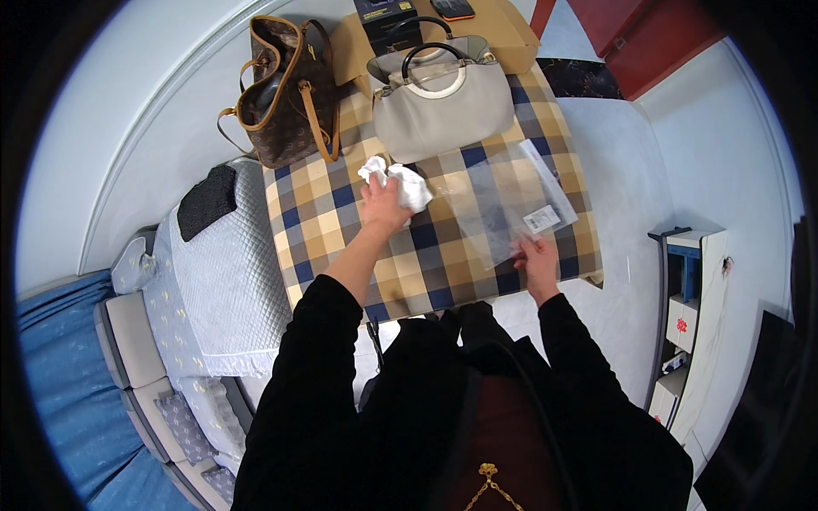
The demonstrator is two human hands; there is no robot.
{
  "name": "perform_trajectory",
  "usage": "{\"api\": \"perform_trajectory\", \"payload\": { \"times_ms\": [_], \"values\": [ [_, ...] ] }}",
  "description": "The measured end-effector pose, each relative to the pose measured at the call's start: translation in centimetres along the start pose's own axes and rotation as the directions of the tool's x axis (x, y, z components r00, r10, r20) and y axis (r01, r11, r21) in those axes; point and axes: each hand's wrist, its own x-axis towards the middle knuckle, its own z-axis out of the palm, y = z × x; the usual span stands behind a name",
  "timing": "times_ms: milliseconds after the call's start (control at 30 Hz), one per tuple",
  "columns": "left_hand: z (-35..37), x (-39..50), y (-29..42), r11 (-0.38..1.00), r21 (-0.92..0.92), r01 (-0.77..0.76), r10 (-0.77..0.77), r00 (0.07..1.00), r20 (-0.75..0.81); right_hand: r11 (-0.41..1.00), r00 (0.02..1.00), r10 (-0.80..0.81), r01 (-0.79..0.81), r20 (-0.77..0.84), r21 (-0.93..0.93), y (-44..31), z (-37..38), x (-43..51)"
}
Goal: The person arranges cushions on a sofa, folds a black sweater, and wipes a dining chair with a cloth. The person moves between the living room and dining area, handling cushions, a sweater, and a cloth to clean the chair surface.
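My left hand [383,207] is on a crumpled white wad [412,188], paper or cloth, with the fingers bent over it. The wad lies on a table under a plaid tablecloth [409,274] of tan, brown and navy squares. To the right, a flat clear plastic bag [492,198] with a white top strip and a printed label [542,219] is spread out. My right hand [538,262] pinches its near edge between curled fingers. Just beyond the wad stands a light grey handbag [444,112] with black and white ring handles.
A brown monogram tote [284,102] stands at the back left. Behind the grey handbag are a cardboard box [505,38] and a black box [383,22]. A sofa with a quilted cover [233,281] adjoins the table's left side. A shelf unit [687,319] stands at right.
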Motion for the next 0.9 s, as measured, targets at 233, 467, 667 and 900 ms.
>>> {"api": "perform_trajectory", "payload": {
  "times_ms": [233, 467, 667, 900],
  "values": [
    [0.5, 1.1, -3.6, 0.945, -0.274, -0.180, 0.073, 0.930, -0.362, 0.994, 0.993, 0.107, -0.107, 0.058, -0.001, 1.9, 3.6, -0.7],
    [-1.4, 0.0, 3.1, 0.823, -0.282, -0.493, 0.347, 0.829, -0.439, 0.959, 0.955, 0.200, -0.237, 0.219, 0.159, 3.1, 8.5, -1.2],
    [-0.3, -2.3, 5.0, 0.887, -0.109, -0.448, 0.434, 0.891, -0.133, 0.925, 0.931, 0.276, -0.325, 0.239, 0.196, 2.8, 8.4, -1.8],
    [0.4, -4.7, 7.9, 0.883, 0.043, -0.468, 0.469, 0.873, -0.134, 0.943, 0.936, 0.248, -0.292, 0.249, 0.160, 3.1, 7.4, -1.4]
  ]
}}
